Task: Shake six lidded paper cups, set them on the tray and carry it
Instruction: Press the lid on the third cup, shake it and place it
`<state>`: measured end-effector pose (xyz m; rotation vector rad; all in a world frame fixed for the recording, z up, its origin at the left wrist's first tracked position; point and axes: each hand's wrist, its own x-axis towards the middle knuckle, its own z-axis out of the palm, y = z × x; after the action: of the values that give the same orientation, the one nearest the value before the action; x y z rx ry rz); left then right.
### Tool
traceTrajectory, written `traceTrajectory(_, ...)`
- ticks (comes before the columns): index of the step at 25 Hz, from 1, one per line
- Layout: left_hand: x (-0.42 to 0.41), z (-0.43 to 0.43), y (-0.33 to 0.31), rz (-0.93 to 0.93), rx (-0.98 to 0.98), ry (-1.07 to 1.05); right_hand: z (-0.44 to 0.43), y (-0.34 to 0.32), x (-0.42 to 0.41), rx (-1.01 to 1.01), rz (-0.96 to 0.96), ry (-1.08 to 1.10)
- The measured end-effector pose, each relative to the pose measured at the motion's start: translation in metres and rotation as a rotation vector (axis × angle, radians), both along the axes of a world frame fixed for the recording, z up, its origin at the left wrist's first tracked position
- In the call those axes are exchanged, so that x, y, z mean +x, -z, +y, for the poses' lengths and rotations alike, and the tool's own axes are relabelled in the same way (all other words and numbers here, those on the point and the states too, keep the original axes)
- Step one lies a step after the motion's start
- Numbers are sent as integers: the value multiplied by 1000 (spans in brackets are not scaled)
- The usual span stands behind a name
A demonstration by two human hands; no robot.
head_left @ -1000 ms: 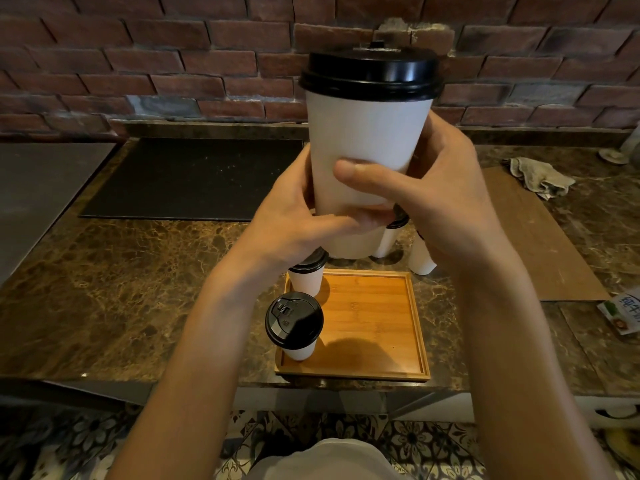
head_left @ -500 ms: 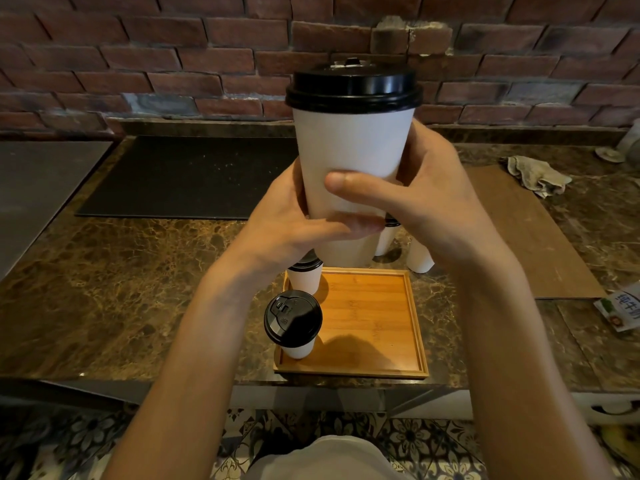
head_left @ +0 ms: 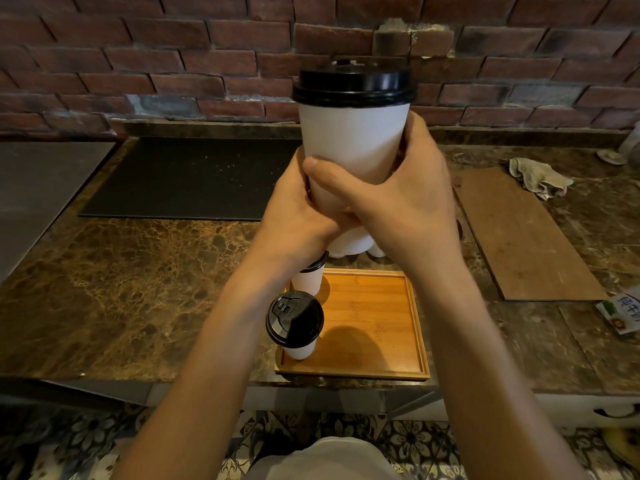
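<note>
A white paper cup with a black lid (head_left: 353,133) is held upright in the air above the counter. My left hand (head_left: 294,216) and my right hand (head_left: 405,202) both grip its lower half, fingers wrapped round it. Below stands a square wooden tray (head_left: 381,323) near the counter's front edge. Two lidded cups stand on its left side: the near cup (head_left: 294,323) and the far cup (head_left: 308,277), partly hidden by my left wrist. Bottoms of more cups (head_left: 375,251) peek out behind my hands, beyond the tray.
The brown marble counter (head_left: 138,278) runs to a brick wall. A black mat (head_left: 194,178) lies at the back left, a brown board (head_left: 519,233) to the right, with a crumpled cloth (head_left: 540,174) behind it and a small carton (head_left: 623,315) at the right edge.
The held cup has dropped lower and moved slightly left in view. Both hands keep their grip; my right thumb now reaches further across the front.
</note>
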<state>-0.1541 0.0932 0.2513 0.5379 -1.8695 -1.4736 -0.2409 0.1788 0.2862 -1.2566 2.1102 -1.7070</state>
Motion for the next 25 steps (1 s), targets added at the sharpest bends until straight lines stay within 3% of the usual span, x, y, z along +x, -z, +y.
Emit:
traceTrajectory(9, 2, -4, 3, -18, -13, 40, 2, -2, -6, -6, -16, -9)
traceTrajectory(19, 17, -6, -8, -21, 60, 265, 12, -8, -24, -53, -203, -376)
traceTrajectory(25, 18, -4, -7, -21, 33, 256, 11, -2, -30, -18, -264, -467)
